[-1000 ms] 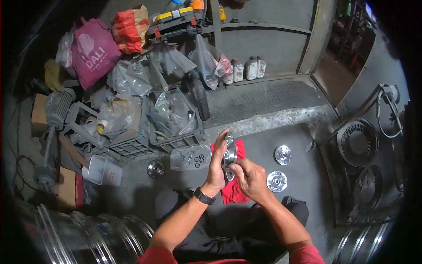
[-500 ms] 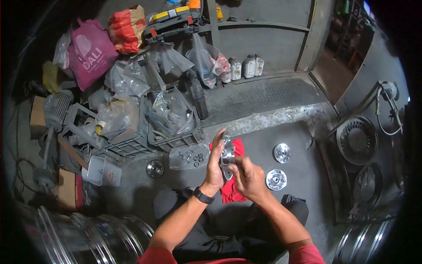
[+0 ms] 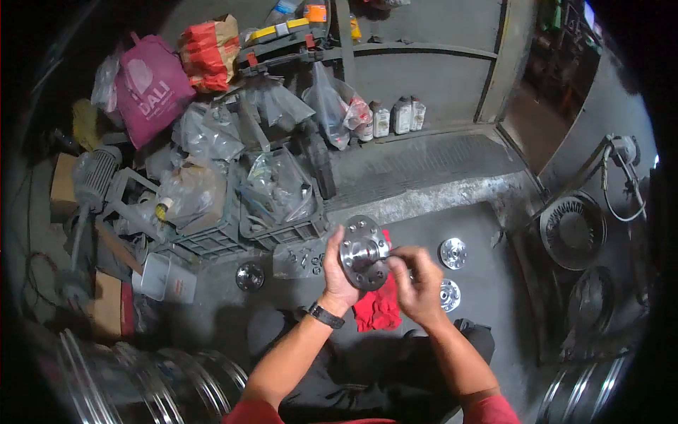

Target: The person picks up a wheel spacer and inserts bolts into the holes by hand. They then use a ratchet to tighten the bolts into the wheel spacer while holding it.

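The left hand (image 3: pixel 340 281) clasps the left edge of a round silver metal disc (image 3: pixel 361 249) with holes, over a crumpled red cloth (image 3: pixel 382 309). The right hand (image 3: pixel 419 286) is curled beside the disc's right edge; whether it pinches something, I cannot tell.

The metal disc (image 3: pixel 364 247) hides most fingers of the left hand (image 3: pixel 337 277). The right hand (image 3: pixel 423 286) is blurred; whether it grips something small cannot be told. It covers part of the nearer floor disc (image 3: pixel 451 295). Disc and hands hide some of the red cloth (image 3: pixel 378 313). Labels on the white bottles (image 3: pixel 402 116) are too small to read. The bottom edge cuts off the red sleeves (image 3: pixel 256 411) and wheel rims (image 3: pixel 85 374).
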Tool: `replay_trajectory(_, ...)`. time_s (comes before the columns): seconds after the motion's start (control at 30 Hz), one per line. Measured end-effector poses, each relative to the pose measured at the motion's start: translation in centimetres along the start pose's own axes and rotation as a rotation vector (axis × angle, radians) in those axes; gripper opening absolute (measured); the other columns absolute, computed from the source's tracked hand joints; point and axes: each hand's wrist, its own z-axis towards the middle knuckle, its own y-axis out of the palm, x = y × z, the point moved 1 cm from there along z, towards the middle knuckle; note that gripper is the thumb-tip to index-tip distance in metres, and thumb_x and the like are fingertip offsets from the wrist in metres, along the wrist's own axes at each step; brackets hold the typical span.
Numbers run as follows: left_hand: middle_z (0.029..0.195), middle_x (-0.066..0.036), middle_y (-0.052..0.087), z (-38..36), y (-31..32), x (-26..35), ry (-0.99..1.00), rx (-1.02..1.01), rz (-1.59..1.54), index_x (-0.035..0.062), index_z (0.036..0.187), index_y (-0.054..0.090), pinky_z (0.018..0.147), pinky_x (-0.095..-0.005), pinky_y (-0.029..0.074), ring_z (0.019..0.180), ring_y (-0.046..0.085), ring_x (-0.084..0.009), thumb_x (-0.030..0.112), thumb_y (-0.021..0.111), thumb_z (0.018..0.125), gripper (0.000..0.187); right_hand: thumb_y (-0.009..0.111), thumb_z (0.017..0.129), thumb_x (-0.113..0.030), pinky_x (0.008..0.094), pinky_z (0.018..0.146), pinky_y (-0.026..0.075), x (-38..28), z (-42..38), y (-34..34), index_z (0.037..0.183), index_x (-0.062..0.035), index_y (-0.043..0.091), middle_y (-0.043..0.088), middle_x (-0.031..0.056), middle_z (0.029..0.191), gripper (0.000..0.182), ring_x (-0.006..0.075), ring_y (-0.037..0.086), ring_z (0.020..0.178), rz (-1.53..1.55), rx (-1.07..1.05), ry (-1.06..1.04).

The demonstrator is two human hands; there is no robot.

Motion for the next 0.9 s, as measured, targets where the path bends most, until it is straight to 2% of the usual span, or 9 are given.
replay_trajectory(0.13,0.145,-0.019,0.063,-0.8,3.1,3.3,-0.020,-0.245,-0.382,0.0075,0.145,0.060,0.116,-0.0592,0.044,0.134,0.058,-0.0408,0.074,0.046,0.101,0.081,0.067,0.104,-0.005,0.0267,0.075,0.053,2.3,0.6,-2.1,0.115,0.0018,0.065,0.069,0.0063,0.100,0.013,0.0114,0.066,0.085,0.124,0.203,0.174)
replay_trajectory(0.27,0.147,-0.021,0.060,0.4,0.7,4.3,-0.097,-0.220,-0.440,0.0112,0.149,0.057,0.117,-0.0763,0.033,0.139,0.050,-0.0524,0.069,0.052,0.098,0.077,0.065,0.105,-0.007,0.0248,0.073,0.049,2.2,0.7,-2.5,0.119,0.0021,0.063,0.065,0.0031,0.101,0.016,0.0073,0.060,0.084,0.182,0.235,0.207)
replay_trajectory(0.3,0.146,-0.022,0.060,0.5,0.4,4.5,-0.137,-0.296,-0.470,0.0094,0.148,0.057,0.118,-0.0734,0.034,0.139,0.048,-0.0572,0.070,0.053,0.098,0.079,0.065,0.105,-0.006,0.0250,0.073,0.050,2.2,0.7,-2.5,0.119,0.0021,0.064,0.066,0.0041,0.102,0.017,0.0077,0.060,0.084,0.153,0.229,0.176)
replay_trajectory(0.37,0.131,-0.017,0.069,0.4,1.2,4.0,-0.093,-0.072,-0.428,0.0123,0.134,0.066,0.118,-0.0712,0.035,0.132,0.060,-0.0405,0.075,0.052,0.097,0.075,0.068,0.102,-0.003,0.0254,0.071,0.050,2.4,0.7,-2.3,0.120,0.0017,0.066,0.068,0.0063,0.103,0.019,0.0083,0.060,0.080,0.087,0.217,0.161)
replay_trajectory(0.5,0.127,-0.016,0.071,-0.3,2.0,2.8,-0.049,-0.096,-0.338,0.0110,0.132,0.067,0.113,-0.0641,0.046,0.123,0.066,-0.0400,0.074,0.050,0.100,0.073,0.074,0.094,0.001,0.0278,0.065,0.051,-0.4,0.9,-1.2,0.115,0.0000,0.071,0.070,0.0095,0.102,0.021,0.0139,0.065,0.076,-0.035,0.031,-0.031)
replay_trajectory(0.57,0.122,-0.014,0.073,-0.5,2.2,2.2,-0.054,-0.099,-0.178,0.0105,0.130,0.067,0.102,-0.0573,0.057,0.111,0.072,-0.0371,0.073,0.049,0.101,0.072,0.076,0.091,0.004,0.0303,0.065,0.053,-0.6,0.5,-0.3,0.114,0.0003,0.071,0.070,0.0112,0.100,0.023,0.0178,0.067,0.077,-0.066,-0.057,-0.098)
replay_trajectory(0.6,0.118,-0.013,0.074,-0.6,2.6,1.5,-0.016,-0.025,-0.113,0.0082,0.130,0.067,0.091,-0.0499,0.063,0.103,0.074,-0.0338,0.073,0.050,0.101,0.073,0.077,0.092,0.003,0.0299,0.066,0.049,-0.4,0.3,0.3,0.112,0.0006,0.071,0.067,0.0098,0.096,0.022,0.0150,0.058,0.073,-0.032,-0.049,-0.136)
replay_trajectory(0.83,0.108,-0.012,0.073,-0.8,2.1,-0.4,-0.019,0.022,0.051,0.0068,0.125,0.066,0.084,-0.0422,0.063,0.099,0.074,-0.0254,0.072,0.053,0.100,0.071,0.078,0.089,0.004,0.0309,0.068,0.052,-0.2,0.0,0.8,0.113,0.0012,0.071,0.069,0.0123,0.096,0.025,0.0196,0.065,0.078,-0.015,-0.099,-0.185)
replay_trajectory(0.9,0.110,-0.012,0.074,-0.5,1.6,-0.6,-0.015,0.029,0.076,0.0073,0.125,0.067,0.090,-0.0456,0.061,0.103,0.074,-0.0281,0.072,0.050,0.100,0.072,0.078,0.089,0.004,0.0312,0.068,0.053,-0.1,-0.2,0.8,0.113,0.0013,0.071,0.069,0.0125,0.096,0.025,0.0199,0.065,0.078,-0.021,-0.106,-0.166)
